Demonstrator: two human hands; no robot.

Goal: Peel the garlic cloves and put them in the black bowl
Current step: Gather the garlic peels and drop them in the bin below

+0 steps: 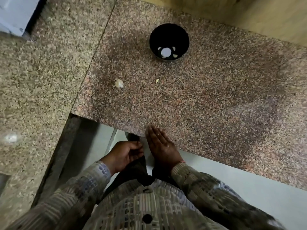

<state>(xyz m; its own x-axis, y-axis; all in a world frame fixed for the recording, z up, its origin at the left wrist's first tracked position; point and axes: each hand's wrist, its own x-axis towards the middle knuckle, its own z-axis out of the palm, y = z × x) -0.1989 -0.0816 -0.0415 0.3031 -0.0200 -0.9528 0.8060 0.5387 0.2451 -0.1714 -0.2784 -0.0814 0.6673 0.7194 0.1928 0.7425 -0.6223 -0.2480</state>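
I'm counting a few peeled cloves lying in the bowl; a garlic chunk and one small clove are waiting on the counter. At its near edge the right hand is lying flat, grip spread. The left hand is curling, and I'm unable to tell whether it's pinching anything. Glare is masking the bowl's bottom.

Long-sleeved beige-grey grid-patterned shirt w/ lilac patches, round black button at front centre. Above button: dark trousers; up-right of it, thin pink wrist thread by right hand.
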